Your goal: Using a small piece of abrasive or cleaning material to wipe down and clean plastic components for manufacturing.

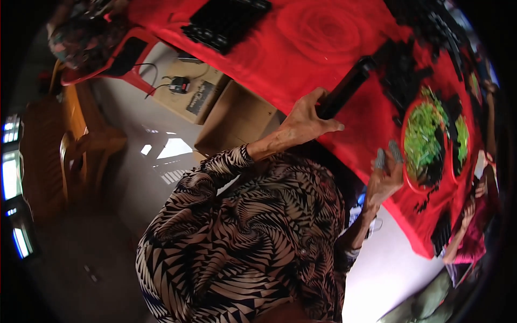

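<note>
My left hand (308, 123) is closed round the lower end of a long black bar-shaped piece (347, 86), held slanting over the red tablecloth (301, 70). I cannot make out what the bar is made of. To the right, my right hand (384, 182) is held up near the table edge with nothing in it. Its fingers are apart, and grey covers sit on two fingertips. Just beyond it stands a red tray (413, 185) holding many small green pieces (423, 134) and some black ones. A dark heap of black pieces (401, 70) lies behind the tray.
Black bars (226, 21) lie together at the table's far left. Beside the table are an open cardboard box (237, 116), a closed carton (186, 89) with a small black device, and a red chair (142, 46). At right, a person in pink (474, 237) works at the table.
</note>
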Motion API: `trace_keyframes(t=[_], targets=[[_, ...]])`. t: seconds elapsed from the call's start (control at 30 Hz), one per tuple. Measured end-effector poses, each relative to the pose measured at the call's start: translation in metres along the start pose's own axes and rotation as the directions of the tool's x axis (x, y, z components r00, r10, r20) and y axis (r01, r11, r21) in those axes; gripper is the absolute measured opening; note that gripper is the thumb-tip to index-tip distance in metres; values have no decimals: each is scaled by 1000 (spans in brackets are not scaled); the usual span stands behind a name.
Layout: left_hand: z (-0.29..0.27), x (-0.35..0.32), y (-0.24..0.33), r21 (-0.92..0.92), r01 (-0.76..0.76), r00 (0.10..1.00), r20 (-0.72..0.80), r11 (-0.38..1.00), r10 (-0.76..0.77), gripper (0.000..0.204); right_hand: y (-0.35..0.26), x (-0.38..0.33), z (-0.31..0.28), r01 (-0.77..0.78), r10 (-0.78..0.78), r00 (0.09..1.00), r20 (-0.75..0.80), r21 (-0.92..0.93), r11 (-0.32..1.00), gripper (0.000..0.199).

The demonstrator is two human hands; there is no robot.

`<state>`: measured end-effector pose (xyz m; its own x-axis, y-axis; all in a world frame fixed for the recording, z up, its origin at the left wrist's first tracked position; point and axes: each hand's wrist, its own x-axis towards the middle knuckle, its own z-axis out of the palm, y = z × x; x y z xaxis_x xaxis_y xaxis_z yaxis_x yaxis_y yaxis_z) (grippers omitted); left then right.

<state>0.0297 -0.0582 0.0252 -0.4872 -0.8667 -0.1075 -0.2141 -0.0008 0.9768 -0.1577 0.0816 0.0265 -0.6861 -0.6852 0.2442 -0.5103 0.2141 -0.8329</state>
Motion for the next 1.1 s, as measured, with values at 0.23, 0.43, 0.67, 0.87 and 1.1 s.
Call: trace_keyframes(t=[0.23, 0.43, 0.67, 0.87, 1.1], targets=[[-81, 20, -12, 581, -48, 793, -472, 812, 384, 46, 40, 5, 8, 66, -67, 997, 26, 17, 998, 26], [-129, 60, -24, 850, -70, 598, -383, 522, 704, 31, 35, 7, 14, 95, -95, 995, -12, -4, 995, 24], [-142, 80, -46, 929, 57, 589, -328, 367, 739, 29, 34, 5, 19, 140, -141, 989, -40, -26, 990, 21], [-140, 75, -50, 947, 100, 566, -307, 306, 765, 32, 36, 3, 18, 136, -139, 990, -37, -66, 988, 19], [-146, 77, -53, 952, 169, 538, -305, 254, 786, 32, 31, 6, 18, 233, -237, 971, -34, -89, 968, 19]])
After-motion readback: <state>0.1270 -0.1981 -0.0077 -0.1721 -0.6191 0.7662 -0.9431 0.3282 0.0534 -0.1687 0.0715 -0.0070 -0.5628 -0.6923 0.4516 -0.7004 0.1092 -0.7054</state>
